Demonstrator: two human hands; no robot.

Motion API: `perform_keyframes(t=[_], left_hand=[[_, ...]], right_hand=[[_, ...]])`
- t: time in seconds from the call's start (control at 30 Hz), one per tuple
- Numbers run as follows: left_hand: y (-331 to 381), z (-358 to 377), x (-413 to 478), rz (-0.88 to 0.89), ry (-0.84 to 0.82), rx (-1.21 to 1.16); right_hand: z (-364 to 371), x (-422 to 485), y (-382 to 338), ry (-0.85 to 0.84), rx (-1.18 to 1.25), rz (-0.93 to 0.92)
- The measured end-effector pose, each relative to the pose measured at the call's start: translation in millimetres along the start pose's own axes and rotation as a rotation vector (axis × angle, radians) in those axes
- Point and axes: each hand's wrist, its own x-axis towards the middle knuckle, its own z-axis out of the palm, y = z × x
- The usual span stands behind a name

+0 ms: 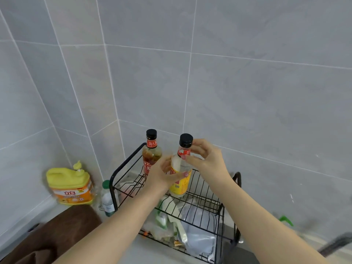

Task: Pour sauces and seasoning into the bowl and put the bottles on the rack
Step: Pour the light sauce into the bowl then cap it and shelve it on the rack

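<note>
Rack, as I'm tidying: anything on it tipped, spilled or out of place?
Nothing stands out. The dark sauce bottle stands upright, capped, on the rack; the left hand and right hand hold the pale bottle, also capped. No spill shows.

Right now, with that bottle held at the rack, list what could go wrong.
1. The pale bottle, gripped by the left hand and right hand, is close beside the dark sauce bottle; a nudge might topple that one.
2. The rack has a shelf of spaced wires, so the base may settle unevenly and tip.
</note>
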Motion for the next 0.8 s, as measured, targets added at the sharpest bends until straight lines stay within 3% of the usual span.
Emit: perform_keyframes(t=[0.8], left_hand=[[-32, -8, 22, -0.07, -0.131, 0.033]], right_hand=[[13, 13, 38, 0.065, -0.071, 0.11]])
